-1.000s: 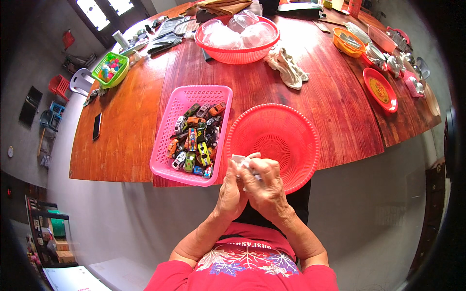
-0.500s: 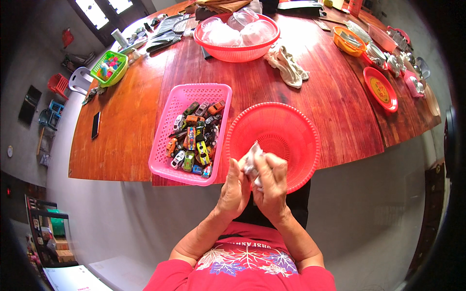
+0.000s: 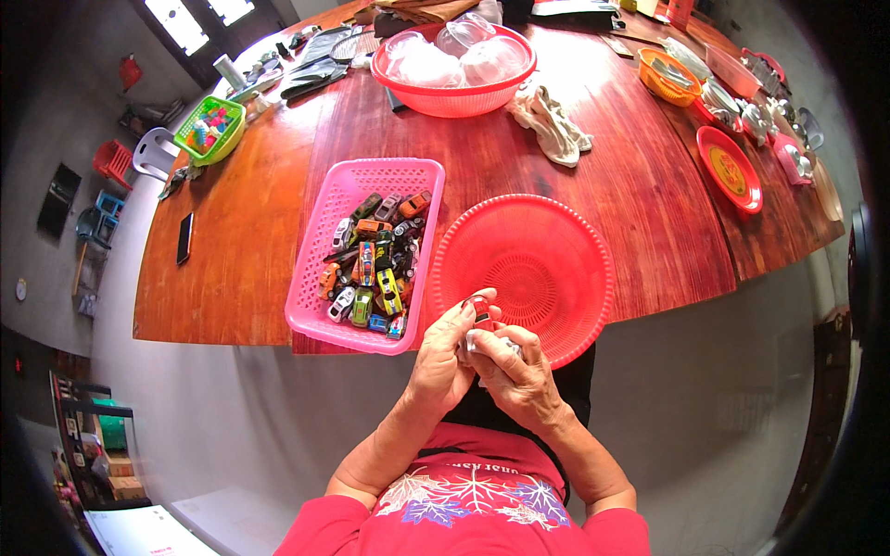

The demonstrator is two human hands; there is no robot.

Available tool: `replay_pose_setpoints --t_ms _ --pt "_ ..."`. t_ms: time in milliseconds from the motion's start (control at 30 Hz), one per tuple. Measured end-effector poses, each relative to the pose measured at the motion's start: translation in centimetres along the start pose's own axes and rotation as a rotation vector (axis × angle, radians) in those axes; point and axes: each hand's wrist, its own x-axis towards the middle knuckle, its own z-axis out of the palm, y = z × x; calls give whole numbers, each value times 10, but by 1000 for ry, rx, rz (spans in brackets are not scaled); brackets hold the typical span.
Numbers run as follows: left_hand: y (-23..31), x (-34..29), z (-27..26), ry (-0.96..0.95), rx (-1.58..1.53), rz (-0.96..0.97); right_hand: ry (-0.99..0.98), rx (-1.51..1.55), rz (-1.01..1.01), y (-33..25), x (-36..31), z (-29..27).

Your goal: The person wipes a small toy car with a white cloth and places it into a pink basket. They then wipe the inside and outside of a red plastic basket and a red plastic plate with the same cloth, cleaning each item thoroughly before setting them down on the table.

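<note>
Both hands, left hand [image 3: 443, 363] and right hand [image 3: 519, 382], pinch a small glossy red toy car [image 3: 478, 310] at the near rim of the round red perforated plastic basket [image 3: 522, 274].

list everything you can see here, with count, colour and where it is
small red toy car: one, red, held between both hands at the table's near edge
crumpled clear plastic wrapper: one, clear, in the hands under the car
pink rectangular plastic basket: one, pink, left of the hands, full of mixed-colour toy cars
round red plastic sieve basket: one, red, just beyond the hands
large red plastic bowl: one, red, far side, holding clear tubs
green plastic basket: one, green, far left corner
orange plastic basket: one, orange, far right
red wooden table: one, red-brown, under everything
left hand: one, gripping the car
right hand: one, on the wrapper
</note>
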Motion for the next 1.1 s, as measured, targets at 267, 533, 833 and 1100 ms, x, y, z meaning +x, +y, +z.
replay_pose_setpoints --t_ms 267,533,833,1100 --pt "-8 4 4 16 10 46 217 -17 198 -13 24 -1" --pt "-12 4 7 4 19 169 357 178 542 -11 36 16" --pt "-7 2 3 59 2 170 69 -87 149 -14 23 6" --pt "-2 7 1 5 -116 197 159 9 327 -10 4 1"
